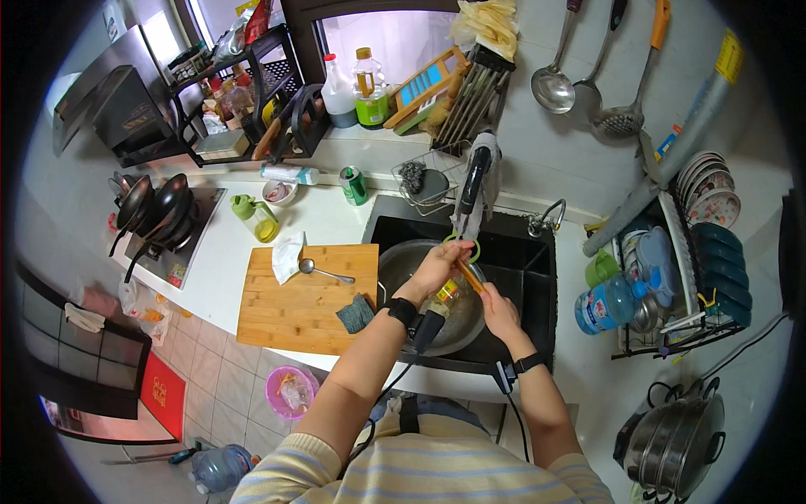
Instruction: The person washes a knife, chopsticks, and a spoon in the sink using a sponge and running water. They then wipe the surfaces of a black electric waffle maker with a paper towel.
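Observation:
Both hands are over the black sink (pixel 541 277), in front of the black faucet (pixel 476 179). My right hand (pixel 502 312) is closed on the orange-brown handle (pixel 471 277) of a utensil whose other end I cannot make out. My left hand (pixel 437 268) is at the upper end of that handle, near a green ring (pixel 473 252); its fingers are bent, and its exact grip is partly hidden. Below the hands a large grey metal pan (pixel 463 334) lies in the sink. A clear container with a yellow label (pixel 448 291) shows in the pan, partly behind my left wrist.
Left of the sink a wooden cutting board (pixel 271 315) holds a spoon (pixel 307 266), a white paper (pixel 288 258) and a grey-green cloth (pixel 356 314). Behind are an oil bottle (pixel 264 228) and a green can (pixel 353 186). A dish rack (pixel 670 252) and water bottle (pixel 607 305) stand right.

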